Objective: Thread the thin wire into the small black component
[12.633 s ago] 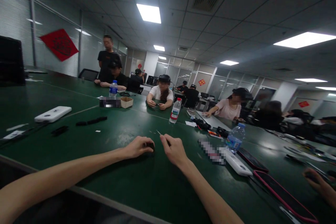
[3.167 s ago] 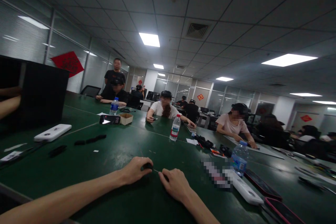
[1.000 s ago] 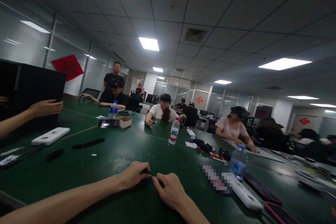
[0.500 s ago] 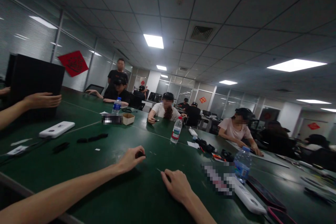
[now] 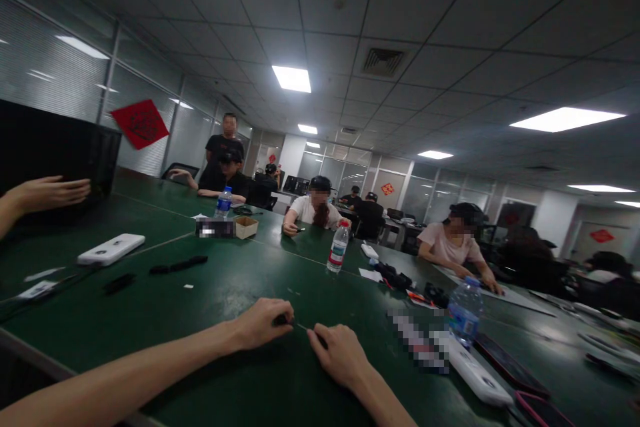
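At lower centre, our left hand (image 5: 260, 323) is back down on the table (image 5: 200, 293), pinching a small dark piece (image 5: 281, 320). Our right hand (image 5: 337, 353) pinches a thin pin (image 5: 303, 327), its tip again nearly meeting that piece.

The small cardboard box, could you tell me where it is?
In the head view, the small cardboard box sits left of centre on the green table, beside the blue-labelled water bottle.

No writing is legible (red sign (image 5: 139, 123) blurred).
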